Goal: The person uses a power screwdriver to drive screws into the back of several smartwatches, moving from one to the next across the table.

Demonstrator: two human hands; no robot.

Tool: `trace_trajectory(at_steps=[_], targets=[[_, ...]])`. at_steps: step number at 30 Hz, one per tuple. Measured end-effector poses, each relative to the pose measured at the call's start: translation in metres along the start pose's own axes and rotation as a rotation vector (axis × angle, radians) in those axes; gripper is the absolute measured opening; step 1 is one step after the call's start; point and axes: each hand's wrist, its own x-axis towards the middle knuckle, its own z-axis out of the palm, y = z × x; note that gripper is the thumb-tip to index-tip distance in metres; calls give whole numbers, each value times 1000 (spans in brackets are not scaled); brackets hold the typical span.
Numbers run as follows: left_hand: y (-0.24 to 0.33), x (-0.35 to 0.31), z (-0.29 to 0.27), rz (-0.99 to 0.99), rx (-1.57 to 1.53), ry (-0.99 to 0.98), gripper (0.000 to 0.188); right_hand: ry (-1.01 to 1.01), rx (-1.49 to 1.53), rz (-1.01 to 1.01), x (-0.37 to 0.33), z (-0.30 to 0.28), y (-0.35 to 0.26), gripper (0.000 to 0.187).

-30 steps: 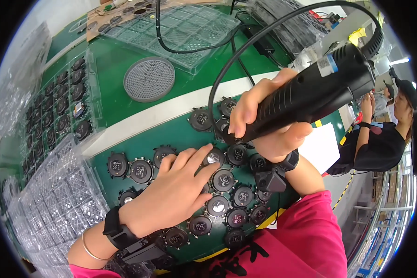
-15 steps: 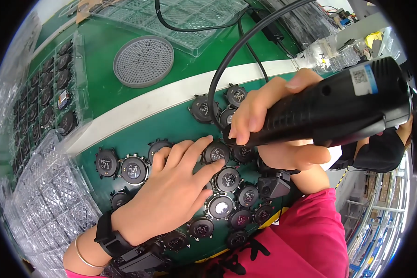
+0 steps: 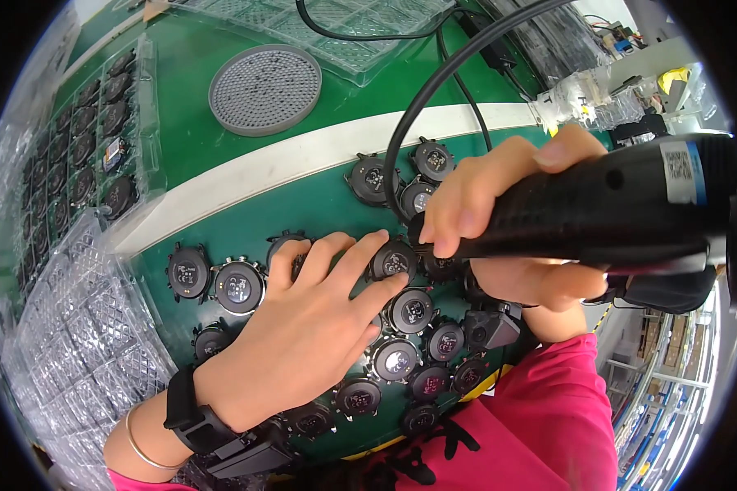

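My right hand [image 3: 512, 204] is wrapped round the handle of a black handheld barcode scanner [image 3: 606, 213], raised over the bench with its thick cable looping away. My left hand [image 3: 303, 319] lies palm down over several round black watch cases without straps, its fingers spread. Two of its fingertips rest on either side of one watch case [image 3: 394, 262], touching its rim. Close to the thumb are another watch case [image 3: 410, 309] and a shinier one [image 3: 395, 360]. These watch cases lie with their printed backs up. My left palm hides part of the group.
A grey perforated round tray [image 3: 266, 90] sits beyond a white strip [image 3: 246, 168] across the green bench. At the left, a clear tray [image 3: 143, 106] holds more watch cases, with stacked empty plastic trays [image 3: 82, 319] nearer. Another person's dark clothing [image 3: 671, 290] shows at the right.
The scanner in my right hand has shifted slightly right and down toward the picture's edge. The view has moved a little; my left hand keeps its place by the same watch case.
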Motion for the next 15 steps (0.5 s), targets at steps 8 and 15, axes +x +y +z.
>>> trace_trajectory(at_steps=[8, 15], targets=[[2, -2, 0, -39, 76, 79, 42, -57, -12, 7, 7, -3, -6, 87], [2, -2, 1, -41, 93, 109, 40, -64, -33, 65, 5, 1, -5, 88]])
